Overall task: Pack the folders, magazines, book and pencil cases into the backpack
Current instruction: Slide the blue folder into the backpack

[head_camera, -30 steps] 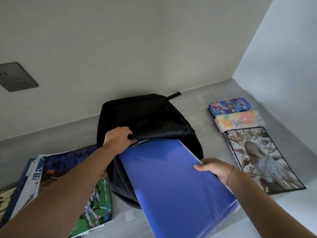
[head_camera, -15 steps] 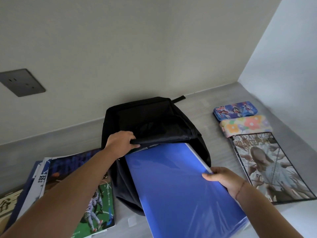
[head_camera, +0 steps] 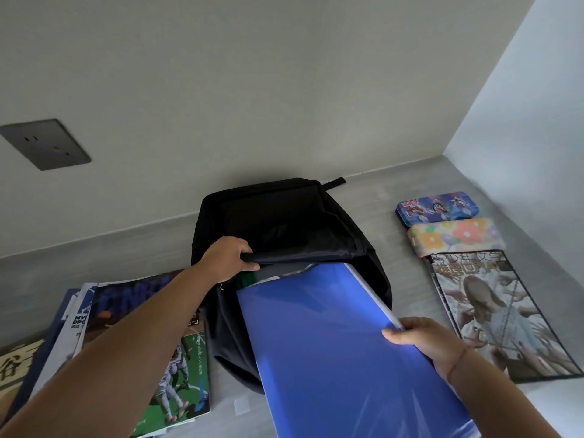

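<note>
A black backpack (head_camera: 284, 222) lies on the grey counter with its mouth facing me. My left hand (head_camera: 229, 259) grips the upper flap of the opening and holds it up. My right hand (head_camera: 420, 341) pinches the right edge of a large blue folder (head_camera: 322, 349), whose far end sits inside the bag's mouth. A stack of magazines (head_camera: 177, 368) lies to the left, partly under my left arm. On the right lie a blue pencil case (head_camera: 437, 205), a flowered pencil case (head_camera: 455, 235) and a magazine or book with a figure on its cover (head_camera: 493, 308).
A dark wall socket (head_camera: 45, 143) sits on the back wall at the left. Walls close the counter (head_camera: 379, 197) at the back and on the right. Something green and white shows inside the bag's opening (head_camera: 252, 278).
The blue folder has slid a little deeper into the backpack, pushed by my right hand. My left hand keeps the flap raised. My head has shifted slightly.
</note>
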Demonstrator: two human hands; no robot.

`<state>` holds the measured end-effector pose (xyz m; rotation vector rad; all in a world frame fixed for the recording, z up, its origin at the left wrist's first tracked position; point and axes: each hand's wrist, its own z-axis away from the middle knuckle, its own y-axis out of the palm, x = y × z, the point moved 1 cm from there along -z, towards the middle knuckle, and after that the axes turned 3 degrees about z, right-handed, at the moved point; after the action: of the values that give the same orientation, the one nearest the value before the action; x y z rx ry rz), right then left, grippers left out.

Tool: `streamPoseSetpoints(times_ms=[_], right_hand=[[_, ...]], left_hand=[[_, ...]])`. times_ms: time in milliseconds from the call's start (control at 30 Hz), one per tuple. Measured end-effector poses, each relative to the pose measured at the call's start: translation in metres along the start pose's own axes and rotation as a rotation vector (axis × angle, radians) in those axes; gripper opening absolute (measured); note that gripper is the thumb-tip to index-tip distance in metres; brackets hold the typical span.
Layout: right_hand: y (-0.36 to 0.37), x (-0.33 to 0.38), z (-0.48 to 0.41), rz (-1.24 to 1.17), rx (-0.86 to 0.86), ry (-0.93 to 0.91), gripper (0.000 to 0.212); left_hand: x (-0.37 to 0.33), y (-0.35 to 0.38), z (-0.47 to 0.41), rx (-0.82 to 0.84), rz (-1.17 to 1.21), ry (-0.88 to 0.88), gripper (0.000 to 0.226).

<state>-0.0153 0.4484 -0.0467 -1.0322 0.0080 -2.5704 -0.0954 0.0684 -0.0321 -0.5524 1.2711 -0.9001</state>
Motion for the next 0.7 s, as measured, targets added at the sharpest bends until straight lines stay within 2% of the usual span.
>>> streamPoseSetpoints(times_ms=[267,467,533,700], right_hand=[[0.016,0.017,-0.030,0.030,-0.093,0.020,0.008],[0.028,0.057,-0.052,0.195,-0.081,-0.082,0.014],[0.022,0.053,-0.042,0.236,-0.064,-0.122,0.036],[0.006,0.017,0.002,0.209,-0.013,-0.179,0.022]], left_hand=[[-0.018,0.007,0.002,0.025,-0.066,0.049,0.022],[-0.015,0.015,0.004,-0.005,-0.008,0.001,0.023],[-0.011,0.017,0.003,-0.041,0.018,-0.044,0.024],[-0.014,0.029,0.000,-0.098,0.012,-0.041,0.028]])
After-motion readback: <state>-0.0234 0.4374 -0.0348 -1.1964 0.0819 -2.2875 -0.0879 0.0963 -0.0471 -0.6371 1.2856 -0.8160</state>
